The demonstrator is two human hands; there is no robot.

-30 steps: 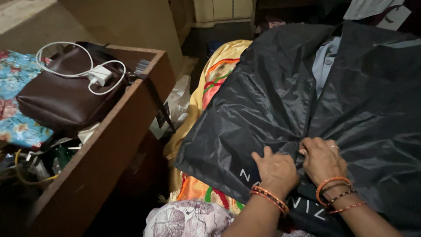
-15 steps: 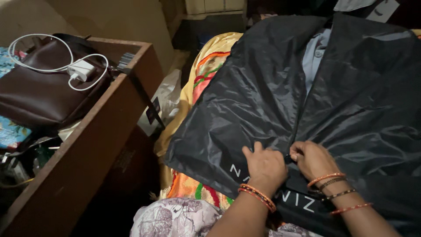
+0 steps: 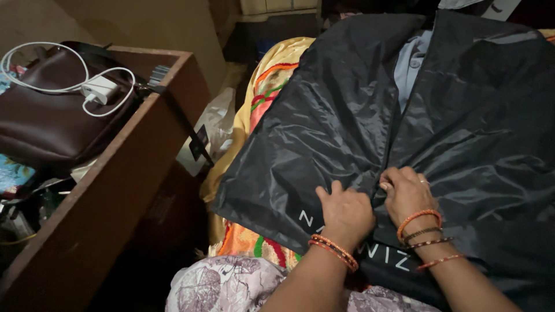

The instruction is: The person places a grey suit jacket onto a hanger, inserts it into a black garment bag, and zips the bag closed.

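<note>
lying across the bed at centre and right, a large black crinkled nylon garment bag [image 3: 347, 133] with white lettering near its lower edge. its front seam is parted toward the top, and inside shows a pale blue-grey buttoned shirt [image 3: 409, 69]; the rest of the contents are covered by the black fabric.

left hand [image 3: 346, 212] rests flat on the bag just left of the seam, fingers together and pressed on the fabric, thumb out; it grips nothing that can be seen. right hand [image 3: 407, 193] sits just right of the seam, fingertips pinched together at the seam line. whether they pinch a zip pull or only fabric: cannot tell, the spot is too dark and small. both wrists carry orange and dark bangles.

under the bag, a yellow bedcover with orange, red and green pattern [image 3: 272, 81].

at left, an open brown wooden drawer [image 3: 115, 173]. in it: a dark brown leather handbag [image 3: 52, 127], with a white charger and coiled white cable [image 3: 99, 88] on top. lower drawer contents are dim and cluttered, not identifiable. the drawer's left part is cut off by the frame edge.

bottom centre, floral grey-purple cloth [image 3: 225, 286], partly cut off.
</note>
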